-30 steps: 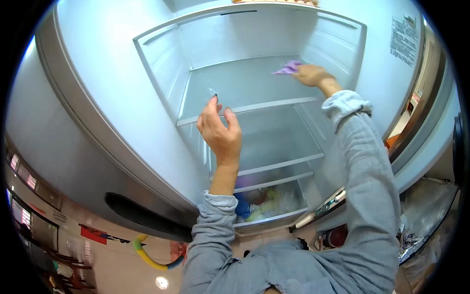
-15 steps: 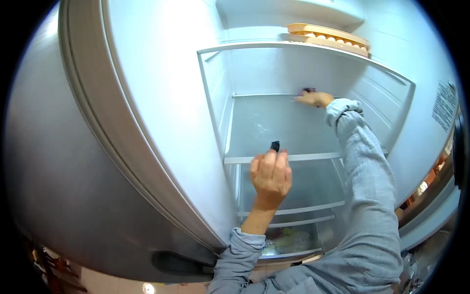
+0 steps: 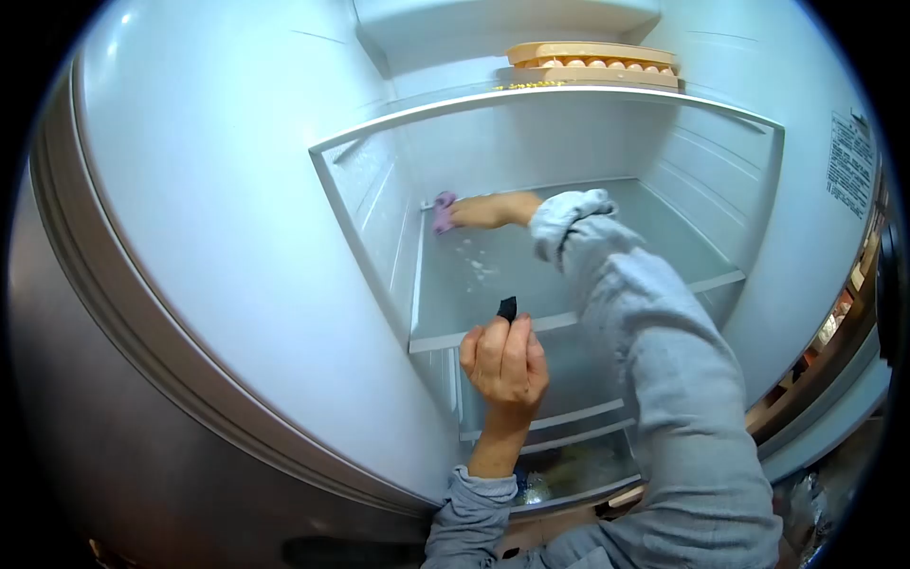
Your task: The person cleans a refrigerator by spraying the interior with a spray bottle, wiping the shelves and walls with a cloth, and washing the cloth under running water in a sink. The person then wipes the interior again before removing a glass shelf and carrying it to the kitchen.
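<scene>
A purple cloth (image 3: 444, 211) is lying at the shelf (image 3: 664, 228)'s ten-o'clock corner, its length running twelve to six. At its three o'clock, the nearer right hand (image 3: 482, 211) is gripping it, fingertips closed; toward five, the left hand (image 3: 505, 365) is pinching a black object (image 3: 508, 308).

Purple cloth (image 3: 443, 211) now farther left

The middle shelf (image 3: 588, 261) has a purple cloth (image 3: 443, 212) at one back corner, the upper shelf (image 3: 427, 106) an egg box (image 3: 592, 59)
</scene>
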`<state>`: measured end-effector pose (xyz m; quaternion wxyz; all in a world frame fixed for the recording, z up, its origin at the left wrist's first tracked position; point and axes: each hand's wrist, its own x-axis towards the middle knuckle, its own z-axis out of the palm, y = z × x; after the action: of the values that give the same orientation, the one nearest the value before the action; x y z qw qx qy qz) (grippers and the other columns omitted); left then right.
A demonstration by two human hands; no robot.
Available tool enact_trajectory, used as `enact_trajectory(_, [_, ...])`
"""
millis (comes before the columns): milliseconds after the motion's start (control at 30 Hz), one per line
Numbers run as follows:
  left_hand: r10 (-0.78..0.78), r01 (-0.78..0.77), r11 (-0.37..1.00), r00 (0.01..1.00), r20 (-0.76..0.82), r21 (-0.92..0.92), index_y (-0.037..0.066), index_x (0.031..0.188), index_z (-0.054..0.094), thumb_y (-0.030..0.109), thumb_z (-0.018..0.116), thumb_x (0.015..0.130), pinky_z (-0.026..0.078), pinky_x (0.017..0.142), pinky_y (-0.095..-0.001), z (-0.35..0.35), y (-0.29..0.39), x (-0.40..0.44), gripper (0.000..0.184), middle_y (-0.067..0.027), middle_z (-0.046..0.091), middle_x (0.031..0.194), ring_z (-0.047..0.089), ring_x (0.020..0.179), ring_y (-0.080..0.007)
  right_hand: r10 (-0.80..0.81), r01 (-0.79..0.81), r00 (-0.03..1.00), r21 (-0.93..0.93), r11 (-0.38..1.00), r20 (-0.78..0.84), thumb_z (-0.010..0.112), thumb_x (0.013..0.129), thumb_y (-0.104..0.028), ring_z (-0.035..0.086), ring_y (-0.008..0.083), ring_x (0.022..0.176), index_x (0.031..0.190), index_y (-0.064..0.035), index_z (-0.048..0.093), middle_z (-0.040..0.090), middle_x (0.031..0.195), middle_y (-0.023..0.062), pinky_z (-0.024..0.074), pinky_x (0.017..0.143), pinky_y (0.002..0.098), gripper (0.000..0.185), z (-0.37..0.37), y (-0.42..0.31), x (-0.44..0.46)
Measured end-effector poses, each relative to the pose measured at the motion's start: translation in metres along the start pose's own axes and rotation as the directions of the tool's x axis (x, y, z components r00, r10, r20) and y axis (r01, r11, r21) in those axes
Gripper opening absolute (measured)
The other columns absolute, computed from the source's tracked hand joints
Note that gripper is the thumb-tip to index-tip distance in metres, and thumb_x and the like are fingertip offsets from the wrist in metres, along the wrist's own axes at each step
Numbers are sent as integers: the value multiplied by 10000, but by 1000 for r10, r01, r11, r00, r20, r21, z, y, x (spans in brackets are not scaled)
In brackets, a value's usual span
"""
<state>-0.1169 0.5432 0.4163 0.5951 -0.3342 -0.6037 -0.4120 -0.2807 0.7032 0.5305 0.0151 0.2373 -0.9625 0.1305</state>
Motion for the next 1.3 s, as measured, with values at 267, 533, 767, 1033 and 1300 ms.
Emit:
enact_trajectory(267, [-22, 23, 999, 999, 33, -33, -1, 948, 593, -2, 566, 750, 360, 863, -378, 0, -1, -2, 200, -111, 587, 906, 532, 849, -228, 627, -634, 772, -196, 748, -101, 248, 934, -371, 291, 275, 1287, 1294, -94, 419, 322, 1392, 120, 212, 1063, 385, 485, -39, 93, -206])
enact_trajectory(533, [4, -5, 999, 1000, -26, -39, -21, 1040, 543, -22, 516, 792, 370, 859, -386, 6, -4, -8, 249, -136, 576, 964, 522, 879, -256, 120, -122, 992, -82, 989, -27, 292, 918, -431, 314, 264, 1264, 1280, -148, 438, 350, 1375, 82, 246, 1045, 382, 482, 19, -25, -49])
enact_trajectory(767, [-81, 74, 988, 995, -51, -139, -49, 1160, 411, -14, 450, 842, 406, 856, -392, 1, -6, -10, 322, -178, 570, 1030, 535, 926, -305, -15, 30, 990, 100, 995, -141, 367, 892, -327, 440, 275, 1140, 1171, -92, 536, 499, 1238, 86, 331, 975, 332, 402, 35, -84, -103])
enact_trajectory(1033, [-452, 422, 873, 888, -80, -244, -45, 1062, 511, 9, 455, 842, 437, 834, -350, -27, -6, 13, 234, -165, 571, 1018, 561, 957, -256, 521, -558, 806, -66, 827, -280, 355, 893, -272, 441, 270, 1166, 1168, -125, 556, 482, 1270, 111, 324, 988, 333, 371, -3, 3, -257])
enact_trajectory(1300, [-387, 373, 920, 913, -130, -120, -10, 969, 570, -1, 519, 810, 421, 778, -356, -18, -9, 13, 167, -115, 598, 891, 548, 817, -257, 162, -266, 853, -146, 953, -495, 431, 784, -193, 548, 265, 1014, 987, -109, 611, 604, 1065, 98, 355, 945, 445, 284, 62, -147, -165])
